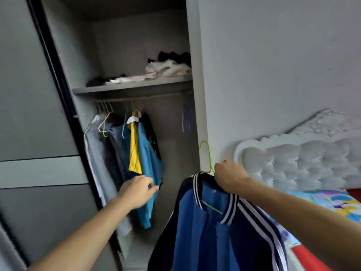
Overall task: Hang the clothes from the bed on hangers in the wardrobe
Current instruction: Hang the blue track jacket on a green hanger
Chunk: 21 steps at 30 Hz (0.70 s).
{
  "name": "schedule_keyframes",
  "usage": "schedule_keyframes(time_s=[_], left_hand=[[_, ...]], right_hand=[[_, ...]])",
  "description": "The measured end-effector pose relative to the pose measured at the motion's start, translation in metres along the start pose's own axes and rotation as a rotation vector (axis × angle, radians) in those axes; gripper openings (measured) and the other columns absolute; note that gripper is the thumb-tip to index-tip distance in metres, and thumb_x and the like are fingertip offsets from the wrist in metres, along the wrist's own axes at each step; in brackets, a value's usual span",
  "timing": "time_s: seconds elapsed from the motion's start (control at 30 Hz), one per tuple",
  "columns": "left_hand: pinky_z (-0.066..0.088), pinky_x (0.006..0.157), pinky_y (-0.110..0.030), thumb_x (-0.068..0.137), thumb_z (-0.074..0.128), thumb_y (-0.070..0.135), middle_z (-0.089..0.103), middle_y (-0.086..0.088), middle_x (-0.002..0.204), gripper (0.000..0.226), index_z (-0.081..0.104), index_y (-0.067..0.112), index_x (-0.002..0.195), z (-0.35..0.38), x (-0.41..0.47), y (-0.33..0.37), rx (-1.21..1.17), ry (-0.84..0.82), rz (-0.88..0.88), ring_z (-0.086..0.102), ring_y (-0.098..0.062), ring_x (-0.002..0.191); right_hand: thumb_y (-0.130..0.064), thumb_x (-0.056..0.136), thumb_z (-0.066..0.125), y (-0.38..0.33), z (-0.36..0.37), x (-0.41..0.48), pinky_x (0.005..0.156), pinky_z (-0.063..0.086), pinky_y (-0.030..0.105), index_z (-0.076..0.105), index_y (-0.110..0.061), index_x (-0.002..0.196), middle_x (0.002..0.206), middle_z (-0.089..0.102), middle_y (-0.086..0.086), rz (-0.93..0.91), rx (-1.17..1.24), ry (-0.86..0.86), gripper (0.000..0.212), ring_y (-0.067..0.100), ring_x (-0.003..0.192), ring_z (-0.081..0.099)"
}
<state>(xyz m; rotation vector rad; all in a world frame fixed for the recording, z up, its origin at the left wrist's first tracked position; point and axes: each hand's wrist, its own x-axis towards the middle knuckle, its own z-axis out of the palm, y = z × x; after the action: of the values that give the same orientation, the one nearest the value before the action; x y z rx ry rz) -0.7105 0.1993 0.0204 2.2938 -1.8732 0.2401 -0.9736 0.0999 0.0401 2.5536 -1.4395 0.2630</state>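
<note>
Jacket (214, 231) on green hanger (208, 153), gripped by right hand (228, 177). Left hand (136, 190) (grip unclear) by teal shirt (148, 157); probably best to clear rail (146, 97) space first.

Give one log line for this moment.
right hand: grips green hanger bearing blue jacket | left hand: near hung clothes | jacket: not yet on rail

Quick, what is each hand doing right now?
Left hand: at the hanging teal shirt, grip cannot be told.
Right hand: closed on green hanger bearing blue jacket.
</note>
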Motion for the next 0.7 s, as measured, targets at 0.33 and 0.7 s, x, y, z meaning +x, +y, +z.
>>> schedule_keyframes(time_s=[0.33,0.7], left_hand=[[0.041,0.057,-0.028,0.096,0.045,0.05,0.055,0.01,0.079,0.031,0.058,0.024,0.086,-0.007,0.019,-0.127,-0.01,0.024,-0.035,0.057,-0.012,0.077],[0.047,0.068,-0.032,0.094,0.046,0.052,0.058,0.008,0.092,0.031,0.061,0.025,0.09,0.008,0.141,-0.205,-0.041,0.108,-0.045,0.057,-0.014,0.084]], right_hand=[[-0.029,0.09,0.055,-0.081,-0.048,0.11,0.062,0.041,0.033,0.045,-0.01,0.066,0.077,0.057,0.011,0.137,0.269,0.131,0.032,0.031,0.07,0.052],[-0.032,0.085,0.063,-0.108,-0.02,0.31,0.053,0.04,0.028,0.056,-0.007,0.082,0.083,0.059,0.012,0.309,0.748,0.205,0.027,0.028,0.07,0.056]])
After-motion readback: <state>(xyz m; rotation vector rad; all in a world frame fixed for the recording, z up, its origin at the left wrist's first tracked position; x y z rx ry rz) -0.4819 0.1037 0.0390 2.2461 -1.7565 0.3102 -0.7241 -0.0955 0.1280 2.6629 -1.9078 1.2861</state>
